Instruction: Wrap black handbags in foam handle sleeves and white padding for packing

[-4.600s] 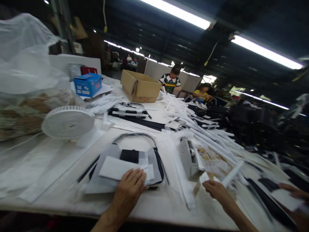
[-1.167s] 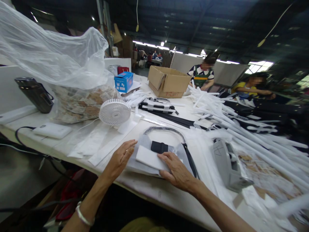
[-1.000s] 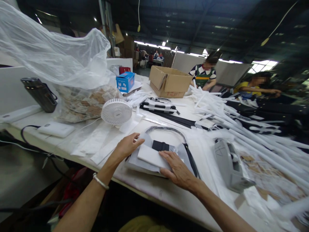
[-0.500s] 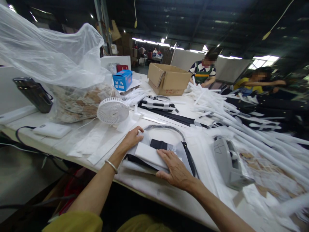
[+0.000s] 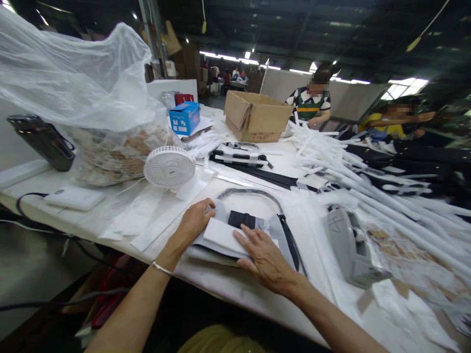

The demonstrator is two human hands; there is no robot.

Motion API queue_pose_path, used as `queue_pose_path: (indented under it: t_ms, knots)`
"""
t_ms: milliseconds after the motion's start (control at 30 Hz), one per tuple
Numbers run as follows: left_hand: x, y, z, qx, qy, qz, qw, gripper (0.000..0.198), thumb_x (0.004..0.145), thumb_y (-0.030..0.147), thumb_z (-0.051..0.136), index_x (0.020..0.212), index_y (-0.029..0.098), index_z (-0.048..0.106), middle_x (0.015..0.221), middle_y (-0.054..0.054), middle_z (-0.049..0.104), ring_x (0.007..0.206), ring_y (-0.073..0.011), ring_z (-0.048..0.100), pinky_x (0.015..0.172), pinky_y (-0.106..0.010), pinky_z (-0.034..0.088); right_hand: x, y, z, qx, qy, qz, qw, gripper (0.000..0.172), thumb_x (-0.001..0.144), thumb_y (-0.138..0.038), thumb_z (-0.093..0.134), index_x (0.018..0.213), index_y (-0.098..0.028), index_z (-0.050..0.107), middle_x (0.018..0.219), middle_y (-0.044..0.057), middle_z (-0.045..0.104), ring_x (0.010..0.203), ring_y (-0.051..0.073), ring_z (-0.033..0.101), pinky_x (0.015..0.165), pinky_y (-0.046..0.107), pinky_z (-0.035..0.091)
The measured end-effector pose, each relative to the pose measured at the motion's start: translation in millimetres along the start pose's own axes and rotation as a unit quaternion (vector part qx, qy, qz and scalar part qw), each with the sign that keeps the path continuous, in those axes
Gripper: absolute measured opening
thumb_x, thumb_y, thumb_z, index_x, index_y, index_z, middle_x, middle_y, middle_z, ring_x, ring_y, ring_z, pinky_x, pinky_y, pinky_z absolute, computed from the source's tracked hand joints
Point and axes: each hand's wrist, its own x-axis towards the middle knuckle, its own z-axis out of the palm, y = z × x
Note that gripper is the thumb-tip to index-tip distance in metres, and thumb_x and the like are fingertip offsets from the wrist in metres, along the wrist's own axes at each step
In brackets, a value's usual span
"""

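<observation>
A handbag (image 5: 291, 245) with grey and black panels lies flat on the table close to its front edge, its wrapped handle (image 5: 253, 192) arching away from me. On top of it rest a folded white padding sheet (image 5: 221, 236) and a black strap piece (image 5: 241, 219) partly in clear plastic. My left hand (image 5: 196, 218) is at the bag's left corner, fingers curled and closed on its grey edge. Stretched out over the right end of the white sheet, my right hand (image 5: 263, 255) presses down with fingers apart. What lies beneath the sheet is hidden.
A white fan (image 5: 170, 167) and a plastic sack of packets (image 5: 114, 157) stand left. Behind are a blue box (image 5: 184, 118) and a cardboard box (image 5: 255, 117). A grey tape dispenser (image 5: 348, 245) and white tubes (image 5: 386, 196) lie right. Two people work across the table.
My left hand has shifted slightly left and down along the bag's corner, and more grey shows at the front left edge. The right hand stays on the white sheet.
</observation>
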Motion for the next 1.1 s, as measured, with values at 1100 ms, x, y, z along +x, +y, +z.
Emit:
queue_pose_path:
  t_ms: [1100]
  knots:
    - [-52.3, 0.4, 35.4, 0.123, -0.075, 0.325, 0.935, 0.036, 0.099, 0.029, 0.039, 0.13, 0.02, 0.056, 0.132, -0.01, 0.06, 0.122, -0.024, 0.057, 0.108, -0.047, 0.042, 17.8, -12.4, -25.3, 0.145, -0.05, 0.006, 0.988, 0.057, 0.094, -0.044, 0.052, 0.144, -0.018, 0.043, 0.15, 0.013, 0.042, 0.14, 0.025, 0.037, 0.117, 0.047, 0.026]
